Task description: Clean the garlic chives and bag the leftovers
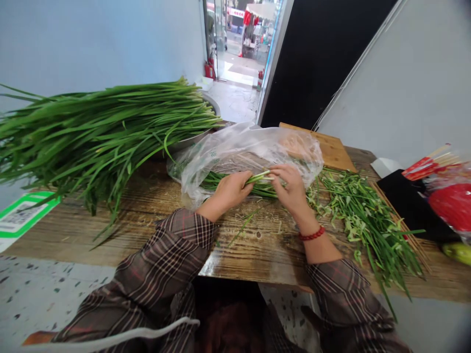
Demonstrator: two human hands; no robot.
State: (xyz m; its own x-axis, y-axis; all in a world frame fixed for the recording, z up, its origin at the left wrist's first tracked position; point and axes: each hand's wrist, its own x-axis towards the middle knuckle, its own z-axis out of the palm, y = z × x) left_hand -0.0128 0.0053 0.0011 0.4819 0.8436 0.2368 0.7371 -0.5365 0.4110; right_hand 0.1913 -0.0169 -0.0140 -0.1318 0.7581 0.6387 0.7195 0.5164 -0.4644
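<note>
1. A glossy, coarse-grained wooden table (pixel 253 252) is set between pale walls, with a bright doorway (pixel 239 88) beyond.
2. Long, flat green leaves (pixel 110 127) are heaped over a round metal bowl (pixel 187 142).
3. At the crinkled, translucent plastic bag (pixel 228 135), slender pale-ended stalks (pixel 260 176) are pinched by the left hand (pixel 230 189); their tips are pinched by the right hand (pixel 289 186).
4. Red-wrapped sticks (pixel 421 169) are held in a black box (pixel 406 201), near loose greens (pixel 371 225).

doorway (pixel 239 68): bright, washed out | table (pixel 253 250): glossy glare near edge | right corners: dark, blurred
</note>
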